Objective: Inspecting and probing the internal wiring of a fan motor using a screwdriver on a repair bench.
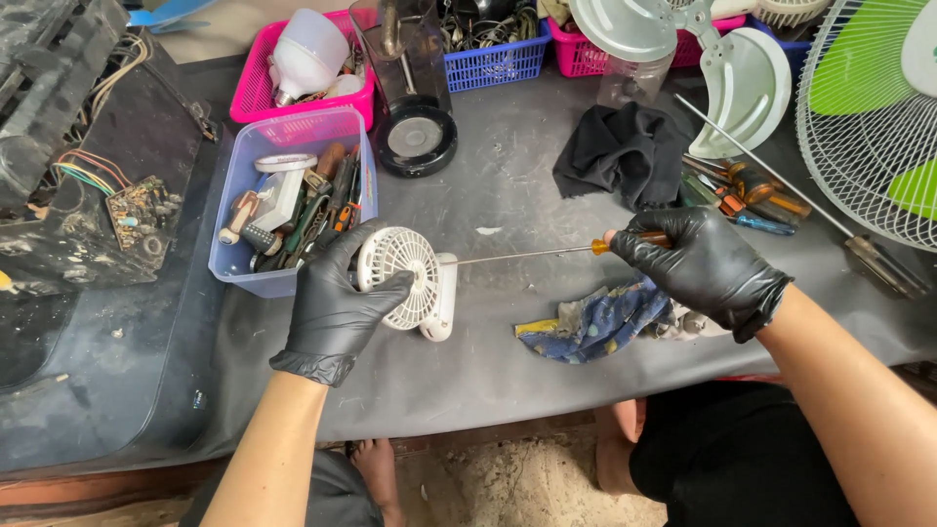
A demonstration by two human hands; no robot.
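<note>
A small white handheld fan [410, 283] lies on its side on the dark grey mat [508, 185]. My left hand [337, 303], in a black glove, grips the fan's round grille from the left. My right hand [703, 263], also gloved, holds a long thin screwdriver [532, 256] by its orange handle. The shaft runs left and its tip touches the fan's back near the handle joint.
A clear blue tub of tools [283, 210] stands just left of the fan. A blue patterned rag [595, 327] lies under my right hand, a black cloth [625, 146] and several screwdrivers [747, 195] behind it. Baskets, a fan blade [752, 83] and a wire fan guard [869, 107] crowd the back right.
</note>
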